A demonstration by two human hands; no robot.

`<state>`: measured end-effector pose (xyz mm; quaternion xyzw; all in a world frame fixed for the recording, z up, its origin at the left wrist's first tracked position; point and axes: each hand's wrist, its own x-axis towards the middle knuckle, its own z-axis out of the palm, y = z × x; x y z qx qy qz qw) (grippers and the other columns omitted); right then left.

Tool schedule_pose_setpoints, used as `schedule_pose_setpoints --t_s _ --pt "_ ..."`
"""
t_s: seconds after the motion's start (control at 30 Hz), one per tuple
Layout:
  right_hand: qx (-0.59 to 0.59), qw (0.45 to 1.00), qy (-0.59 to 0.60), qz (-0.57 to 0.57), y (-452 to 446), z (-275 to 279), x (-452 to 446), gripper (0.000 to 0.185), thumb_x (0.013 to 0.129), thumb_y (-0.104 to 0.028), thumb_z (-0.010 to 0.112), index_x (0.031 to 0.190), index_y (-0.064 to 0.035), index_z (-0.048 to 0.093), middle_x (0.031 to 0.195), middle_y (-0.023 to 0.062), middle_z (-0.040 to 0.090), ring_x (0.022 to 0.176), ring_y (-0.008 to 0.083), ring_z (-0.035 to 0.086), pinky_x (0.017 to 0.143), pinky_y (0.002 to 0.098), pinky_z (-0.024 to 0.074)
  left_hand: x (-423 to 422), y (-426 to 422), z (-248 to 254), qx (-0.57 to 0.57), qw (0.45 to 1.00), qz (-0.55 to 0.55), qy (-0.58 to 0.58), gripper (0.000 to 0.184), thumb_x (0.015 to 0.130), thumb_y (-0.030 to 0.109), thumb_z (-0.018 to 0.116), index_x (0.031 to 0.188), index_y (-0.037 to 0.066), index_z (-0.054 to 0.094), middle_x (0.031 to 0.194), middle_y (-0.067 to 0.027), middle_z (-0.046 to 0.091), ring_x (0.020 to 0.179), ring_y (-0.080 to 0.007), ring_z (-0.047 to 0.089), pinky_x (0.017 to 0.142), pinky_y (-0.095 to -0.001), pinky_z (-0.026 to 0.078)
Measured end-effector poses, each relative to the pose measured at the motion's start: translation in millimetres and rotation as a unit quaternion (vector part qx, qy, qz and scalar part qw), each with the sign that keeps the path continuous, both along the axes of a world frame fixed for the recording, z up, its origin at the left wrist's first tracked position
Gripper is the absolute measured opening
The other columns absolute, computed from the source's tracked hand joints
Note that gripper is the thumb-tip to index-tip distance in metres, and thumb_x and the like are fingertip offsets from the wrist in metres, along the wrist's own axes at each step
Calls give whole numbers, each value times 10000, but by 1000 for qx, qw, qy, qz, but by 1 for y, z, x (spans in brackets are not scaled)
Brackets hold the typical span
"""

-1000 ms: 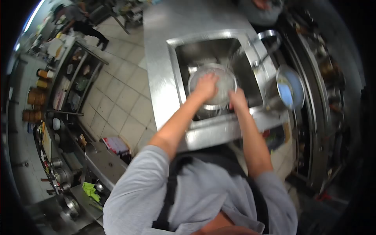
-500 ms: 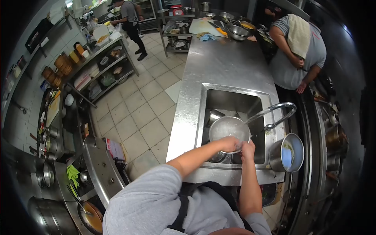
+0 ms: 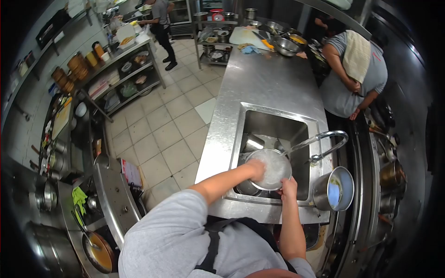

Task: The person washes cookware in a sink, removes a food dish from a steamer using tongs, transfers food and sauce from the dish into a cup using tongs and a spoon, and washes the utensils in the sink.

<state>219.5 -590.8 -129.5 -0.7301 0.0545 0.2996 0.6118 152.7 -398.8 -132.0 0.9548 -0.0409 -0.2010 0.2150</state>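
Far to the left of the sink [image 3: 273, 121], a green cloth [image 3: 79, 198] lies on a lower surface, with a pan [image 3: 88, 249] of orange liquid nearer the wearer. Well beyond the sink, to its far left, a person [image 3: 161, 21] stands on the tiled floor. The sink is set into a steel table [image 3: 271, 81]; a metal cup [image 3: 254, 142] lies in its far-left part.

The left hand [image 3: 256, 170] reaches over the sink's left edge into a round bowl [image 3: 284, 163]. Its fingers are blurred, so whether they are apart or together cannot be told. The bowl, filled with something pale and cloudy, is within the sink's opening, left of its middle and toward the near edge. It has no long axis.

The right hand [image 3: 288, 187], over the sink's near side, has its fingers clamped on the bowl's near-right rim. From them the bowl extends left and away; from the left wrist it extends right. Neither hand is nearer: both are at it.

A tap [image 3: 330, 134] arches in from the sink's right edge. A pot [image 3: 322, 192] stands just right of the sink, and beyond, another person [image 3: 336, 97] wears a towel [image 3: 357, 58].
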Motion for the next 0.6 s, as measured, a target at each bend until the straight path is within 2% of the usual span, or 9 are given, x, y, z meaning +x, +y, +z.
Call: schedule_pose_setpoints --t_s 0.07,0.17,0.23,0.3,0.33,0.37,0.43,0.53,0.6 --pt "79 995 30 -61 17 -16 -1 376 794 -45 515 1151 -69 629 756 64 641 456 132 541 354 298 453 8 -8 4 25 995 42 -86 440 886 424 550 1204 151 680 1116 -203 682 1083 -347 634 985 -431 465" --pt "59 997 -1 -58 5 -9 16 389 791 -30 506 1158 -57 633 750 71 643 442 134 543 353 285 458 16 -23 8 -212 975 -6 71 472 891 427 555 1208 101 682 1167 -217 674 1134 -353 619 1014 -424 445" --pt "68 995 17 -66 -2 6 12 402 790 -40 514 1177 -57 622 763 75 645 433 140 540 355 292 471 6 -6 22 -120 989 6 88 464 879 385 582 1194 60 684 1185 -219 669 1157 -344 614 1013 -420 444" --pt "30 999 6 -42 1 4 2 330 792 -46 523 1106 -67 622 712 57 613 429 134 516 346 294 455 4 11 41 84 990 -35 104 450 872 344 587 1188 36 677 1169 -228 669 1173 -361 601 1004 -420 452" --pt "34 998 12 -56 11 -3 -4 339 796 -41 520 1118 -60 623 696 52 606 410 124 492 332 289 429 13 7 2 70 997 14 -13 430 851 306 601 1177 36 680 1156 -233 670 1148 -370 613 979 -431 469" --pt "63 995 28 -66 20 0 -9 326 796 -34 520 1104 -55 624 682 43 592 402 120 482 330 286 414 21 -7 -12 73 997 20 -15 430 851 306 601 1177 36 680 1156 -233 670 1148 -370 613 979 -431 469" --pt "101 993 3 -65 27 -3 0 321 795 -33 523 1099 -52 625 662 33 578 400 113 474 326 280 399 28 -20 -20 -115 986 83 -90 412 824 283 623 1154 47 692 1154 -227 673 1112 -361 637 968 -445 483" --pt "85 995 -7 -57 15 8 5 330 795 -47 527 1109 -53 626 631 23 562 399 104 471 314 265 364 15 -12 -15 -144 989 -1 23 394 802 278 640 1119 50 693 1139 -233 672 1085 -367 649 962 -463 486" --pt "70 996 -9 -52 19 26 -8 312 798 -53 528 1094 -55 627 628 20 560 398 103 470 314 263 360 11 9 -6 -73 996 52 6 374 813 259 625 1107 39 695 1118 -237 678 1067 -375 654 925 -468 502"
